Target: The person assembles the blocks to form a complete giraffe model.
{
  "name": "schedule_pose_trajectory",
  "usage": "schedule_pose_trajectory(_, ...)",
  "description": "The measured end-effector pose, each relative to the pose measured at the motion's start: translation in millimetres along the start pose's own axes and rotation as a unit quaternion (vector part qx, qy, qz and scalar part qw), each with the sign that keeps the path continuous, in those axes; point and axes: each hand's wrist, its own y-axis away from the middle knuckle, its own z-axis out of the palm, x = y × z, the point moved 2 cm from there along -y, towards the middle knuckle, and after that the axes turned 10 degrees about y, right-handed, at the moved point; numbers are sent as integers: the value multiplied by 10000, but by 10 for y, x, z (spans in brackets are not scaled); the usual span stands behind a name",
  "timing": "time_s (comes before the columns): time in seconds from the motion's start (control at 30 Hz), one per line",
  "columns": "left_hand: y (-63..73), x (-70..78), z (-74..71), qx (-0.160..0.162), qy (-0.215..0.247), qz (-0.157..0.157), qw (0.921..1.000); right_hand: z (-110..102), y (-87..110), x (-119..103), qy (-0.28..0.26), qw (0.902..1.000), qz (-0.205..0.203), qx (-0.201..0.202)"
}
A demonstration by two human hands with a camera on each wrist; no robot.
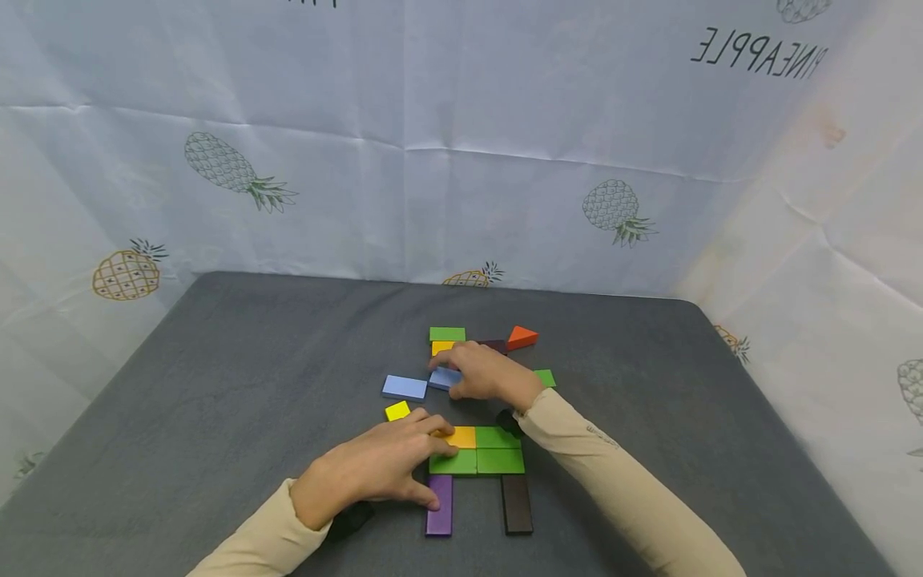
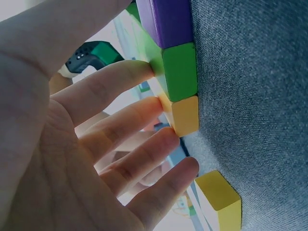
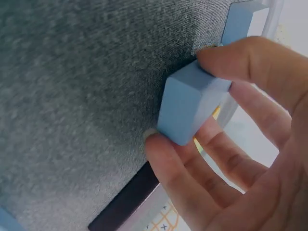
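Observation:
My right hand [image 1: 492, 373] pinches a light blue rectangular block [image 3: 180, 108] between thumb and fingers, low over the dark cloth. Another light blue block [image 1: 405, 388] lies just left of it. Fingertips of my left hand [image 1: 382, 458] rest against a green block [image 2: 180, 72] and an orange-yellow block [image 2: 186, 115], its fingers loosely spread. In the head view its thumb is over a purple block [image 1: 440, 517] below them. A small yellow block [image 1: 397, 410] lies beyond the left fingers, apart from the group.
Farther back lie a green block [image 1: 447, 333], a yellow block [image 1: 443, 347], a dark block [image 1: 494, 345] and an orange-red triangle [image 1: 522, 337]. A dark brown block [image 1: 517, 505] extends toward me from the green blocks. A pineapple-print curtain [image 1: 404, 208] hangs behind the table.

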Motion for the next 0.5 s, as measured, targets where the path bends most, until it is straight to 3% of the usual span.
schedule_pose_trajectory(0.3,16,15,-12,64,12,47,10000,-36,130,50,-283,9990,73,334)
schedule_pose_trajectory(0.5,18,19,-19,67,42,38,10000,-40,217,88,-394,9964,513,539)
